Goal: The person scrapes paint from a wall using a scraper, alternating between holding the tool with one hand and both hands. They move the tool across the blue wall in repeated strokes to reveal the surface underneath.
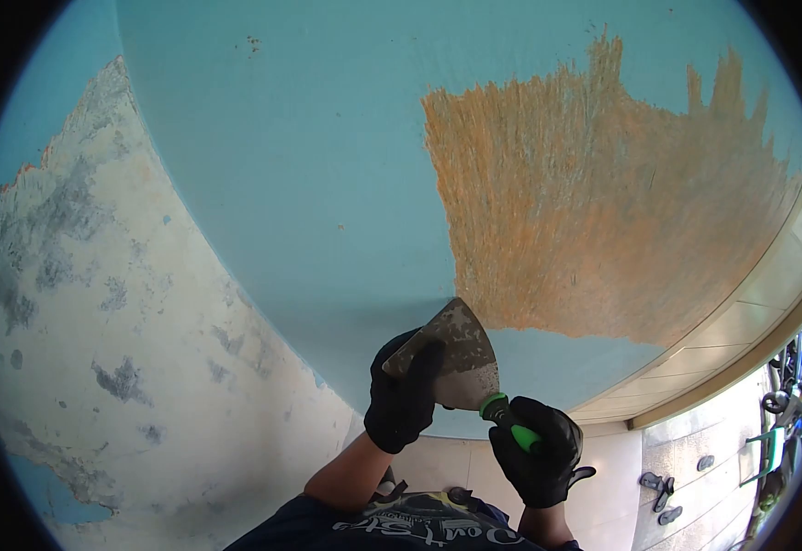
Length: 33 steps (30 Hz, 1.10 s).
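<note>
A wide paint scraper (465, 363) with a worn, paint-flecked metal blade and a green-and-black handle is held in front of me. My right hand (537, 450), in a black glove, is wrapped round the handle. The black-gloved left hand (403, 390) grips the blade's left side, fingers lying across its face. The blade's top corner overlaps the lower left edge of a bare orange-brown patch (585, 202). Around this patch is blue paint (318, 165).
To the left, an adjoining wall (135, 331) shows whitish and grey stripped plaster. Pale tiles (741, 321) run along the right side of the wall. At the far right, several dark sandals (663, 491) lie on the floor near parked two-wheelers (787, 386).
</note>
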Tool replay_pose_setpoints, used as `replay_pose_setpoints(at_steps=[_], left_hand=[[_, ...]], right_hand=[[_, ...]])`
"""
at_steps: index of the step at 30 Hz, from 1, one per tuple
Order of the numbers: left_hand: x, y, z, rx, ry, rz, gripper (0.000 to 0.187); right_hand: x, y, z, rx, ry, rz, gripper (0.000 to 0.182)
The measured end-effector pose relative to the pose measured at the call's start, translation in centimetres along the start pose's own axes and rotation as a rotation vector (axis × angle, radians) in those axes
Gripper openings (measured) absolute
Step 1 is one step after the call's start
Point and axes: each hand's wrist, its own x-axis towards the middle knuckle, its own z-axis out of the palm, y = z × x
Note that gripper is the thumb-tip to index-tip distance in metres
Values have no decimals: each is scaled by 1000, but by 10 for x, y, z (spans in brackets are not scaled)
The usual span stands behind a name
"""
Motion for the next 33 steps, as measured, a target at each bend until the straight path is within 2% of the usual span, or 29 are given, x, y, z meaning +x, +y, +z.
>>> replay_pose_setpoints(at_steps=[3, 5, 8, 10, 17, 19, 20, 23, 24, 25, 27, 31, 32, 33], left_hand=[[-3, -6, 1, -14, 23, 21, 26], [-6, -7, 2, -18, 38, 53, 26], [-8, -6, 5, -13, 9, 119, 25], [-8, -10, 4, 88, 39, 223, 24], [3, -6, 5, 21, 103, 87, 23], [14, 18, 12, -20, 161, 165, 24], [14, 44, 15, 7, 92, 127, 27], [7, 24, 8, 19, 57, 179, 32], [2, 20, 7, -21, 75, 17, 35], [-2, 17, 7, -23, 78, 23, 35], [-10, 12, 6, 20, -20, 72, 23], [-8, 3, 4, -8, 15, -34, 33], [-8, 2, 4, -8, 17, -33, 33], [-9, 0, 4, 98, -5, 108, 32]], right_hand=[[1, 1, -2, 9, -24, -7, 35], [-2, 2, -3, 29, -96, 79, 43], [-5, 5, -2, 40, -80, 43, 43], [-6, 5, -1, 40, -79, 56, 43], [3, 2, 2, 48, -77, 70, 41], [21, -6, 7, 75, -48, 66, 41], [27, -9, 7, 97, -18, 51, 41], [14, -7, -1, 34, -50, 20, 42], [5, 0, 0, 49, -63, 64, 42], [0, 4, 0, 50, -64, 57, 42], [-7, 6, 0, 48, -54, 71, 38], [-5, 3, -5, 14, -60, 66, 38], [-4, 3, -5, 16, -60, 65, 38], [-4, 3, -5, 32, -63, 74, 38]])
